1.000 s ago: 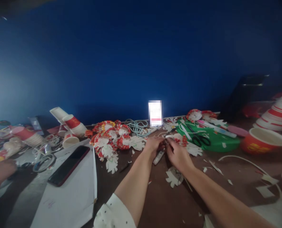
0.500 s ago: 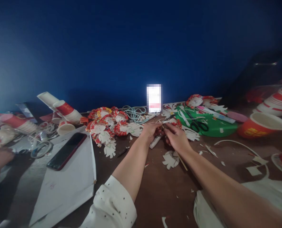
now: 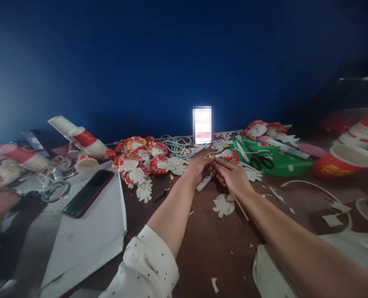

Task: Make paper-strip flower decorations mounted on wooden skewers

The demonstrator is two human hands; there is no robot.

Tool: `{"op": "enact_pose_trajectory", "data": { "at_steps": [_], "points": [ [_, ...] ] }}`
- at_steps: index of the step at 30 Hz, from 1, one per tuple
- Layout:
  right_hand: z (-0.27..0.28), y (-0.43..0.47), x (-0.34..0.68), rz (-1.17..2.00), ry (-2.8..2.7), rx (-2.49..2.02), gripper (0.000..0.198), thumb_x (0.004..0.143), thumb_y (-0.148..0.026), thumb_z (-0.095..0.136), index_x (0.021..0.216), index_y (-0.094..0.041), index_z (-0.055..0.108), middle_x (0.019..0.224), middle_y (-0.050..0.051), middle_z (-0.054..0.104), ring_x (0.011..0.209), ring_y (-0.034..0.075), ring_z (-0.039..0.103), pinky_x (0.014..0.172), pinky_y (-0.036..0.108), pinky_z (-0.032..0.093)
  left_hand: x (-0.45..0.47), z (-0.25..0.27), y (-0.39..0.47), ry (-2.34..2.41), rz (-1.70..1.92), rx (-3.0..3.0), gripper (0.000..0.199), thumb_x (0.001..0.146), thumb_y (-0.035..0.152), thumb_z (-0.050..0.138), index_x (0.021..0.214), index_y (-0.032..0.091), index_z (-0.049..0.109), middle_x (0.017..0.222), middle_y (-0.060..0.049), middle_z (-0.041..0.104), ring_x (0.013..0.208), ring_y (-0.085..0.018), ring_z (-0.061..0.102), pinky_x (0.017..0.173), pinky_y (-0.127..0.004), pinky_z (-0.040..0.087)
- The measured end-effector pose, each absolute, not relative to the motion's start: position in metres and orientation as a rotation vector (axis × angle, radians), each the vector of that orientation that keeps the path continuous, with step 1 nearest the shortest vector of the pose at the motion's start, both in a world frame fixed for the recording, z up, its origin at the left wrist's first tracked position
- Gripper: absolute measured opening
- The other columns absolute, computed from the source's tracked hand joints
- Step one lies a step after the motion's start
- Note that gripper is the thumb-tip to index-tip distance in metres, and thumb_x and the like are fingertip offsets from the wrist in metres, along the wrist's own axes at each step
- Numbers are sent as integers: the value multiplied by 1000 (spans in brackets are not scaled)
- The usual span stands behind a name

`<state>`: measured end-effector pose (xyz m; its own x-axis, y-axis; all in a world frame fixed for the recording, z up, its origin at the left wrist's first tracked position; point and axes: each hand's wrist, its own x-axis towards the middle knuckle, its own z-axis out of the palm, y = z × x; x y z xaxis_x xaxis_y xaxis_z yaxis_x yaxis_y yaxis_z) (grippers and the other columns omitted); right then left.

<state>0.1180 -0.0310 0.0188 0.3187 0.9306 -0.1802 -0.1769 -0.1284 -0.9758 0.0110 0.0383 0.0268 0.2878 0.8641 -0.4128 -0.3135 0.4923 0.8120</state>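
Both my hands meet over the middle of the table. My left hand point(image 3: 199, 169) is closed, its fingertips pinched on something small that I cannot make out. My right hand point(image 3: 232, 174) pinches at the same spot, its thumb and forefinger touching the left fingertips; what lies between them is hidden. Beneath the fingers lies a white tube point(image 3: 204, 182). A thin wooden stick point(image 3: 241, 207) slants out from under my right hand. Just in front rests a white paper flower cutout point(image 3: 223, 205). Behind the right hand is a red-and-white paper flower point(image 3: 232, 156).
Red-and-white paper flowers point(image 3: 134, 159) crowd the left of my hands. A dark phone point(image 3: 89, 192) lies on a white board point(image 3: 87, 244). Black-handled scissors point(image 3: 261, 162) rest on green material point(image 3: 286, 165). A red paper cup point(image 3: 342, 161) stands right. Another person's hand point(image 3: 0, 207) is at far left.
My view has shifted slightly. Both hands stay together at the same place, with only a small change in the fingers.
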Motion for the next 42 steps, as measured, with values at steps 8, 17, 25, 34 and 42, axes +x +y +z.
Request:
{"op": "enact_pose_trajectory", "data": {
  "at_steps": [8, 17, 25, 34, 42],
  "points": [
    [20, -34, 124, 928, -1007, -1506, 51, 78, -38, 63, 121, -15, 76, 44, -3, 53, 40, 13, 45, 42, 25, 35, 11, 27, 37, 997, 854, 662, 19, 79, 21, 79, 71, 12, 64, 56, 3, 53, 49, -5, 47, 52, -19, 46],
    [21, -31, 121, 1024, -841, -1454, 58, 74, -42, 65, 124, -15, 73, 48, -4, 53, 40, 12, 43, 41, 25, 34, 10, 24, 38, 936, 796, 755, 19, 77, 16, 80, 69, 11, 63, 55, 2, 53, 49, -6, 49, 56, -21, 47],
    [25, -37, 120, 925, -958, -1487, 53, 78, -40, 61, 123, -13, 74, 42, -4, 52, 39, 14, 46, 42, 26, 37, 10, 29, 36, 908, 792, 782, 13, 75, 15, 80, 75, 11, 68, 59, 2, 57, 47, -5, 45, 53, -20, 45],
    [25, -39, 117, 850, -1020, -1535, 51, 81, -37, 61, 125, -14, 72, 53, -1, 63, 42, 16, 55, 46, 28, 45, 12, 27, 37, 976, 828, 806, 14, 74, 15, 80, 68, 12, 67, 56, 1, 58, 46, -6, 46, 49, -20, 40],
    [29, -37, 119, 1022, -880, -1515, 54, 80, -37, 63, 130, -17, 68, 51, -4, 60, 40, 13, 51, 42, 25, 40, 12, 30, 35, 942, 810, 803, 16, 73, 14, 81, 66, 12, 66, 55, 1, 57, 47, -6, 46, 52, -21, 43]
  ]
}}
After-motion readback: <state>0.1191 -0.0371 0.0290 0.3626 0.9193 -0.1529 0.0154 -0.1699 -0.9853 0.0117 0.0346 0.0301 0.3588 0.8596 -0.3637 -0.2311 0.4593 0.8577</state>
